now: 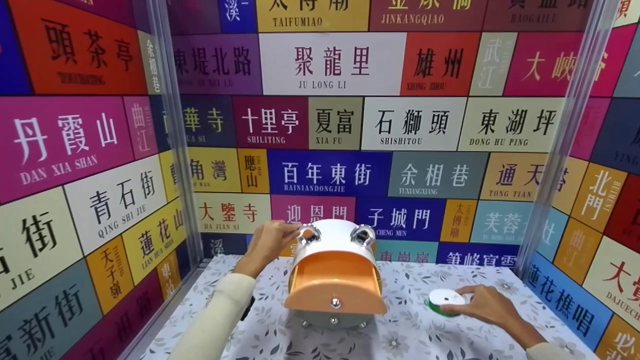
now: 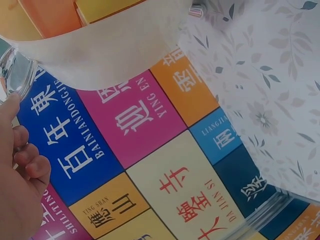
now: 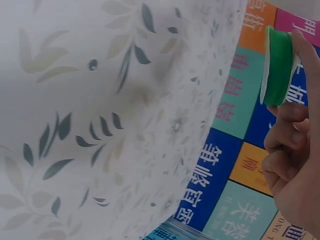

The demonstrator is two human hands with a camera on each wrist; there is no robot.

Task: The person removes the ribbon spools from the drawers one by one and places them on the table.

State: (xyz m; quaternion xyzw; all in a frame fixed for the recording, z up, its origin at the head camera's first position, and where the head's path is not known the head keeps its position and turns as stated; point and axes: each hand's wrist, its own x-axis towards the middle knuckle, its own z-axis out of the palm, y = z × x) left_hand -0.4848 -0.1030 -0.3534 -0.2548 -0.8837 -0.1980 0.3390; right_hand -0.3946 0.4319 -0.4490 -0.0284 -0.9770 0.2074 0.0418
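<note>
A small rounded box with a white top [image 1: 335, 227] stands on the table. Its orange upper drawer [image 1: 335, 297] is pulled out, and the grey-green lower drawer [image 1: 316, 320] is in. Two chrome rings stick up from the top. My left hand [image 1: 265, 245] pinches the left chrome ring [image 1: 309, 234]; in the left wrist view its other fingers [image 2: 34, 162] are curled. To the right of the box, my right hand [image 1: 487, 305] grips a spool of green ribbon [image 3: 279, 67] with a white face between thumb and fingers, seemingly just above the table.
A white tablecloth with grey leaf print [image 1: 400, 335] covers the table. Walls of coloured panels with Chinese lettering stand behind and at both sides, with clear corner strips [image 1: 172, 125] where they meet. A dark strap [image 1: 247, 308] shows at my left wrist.
</note>
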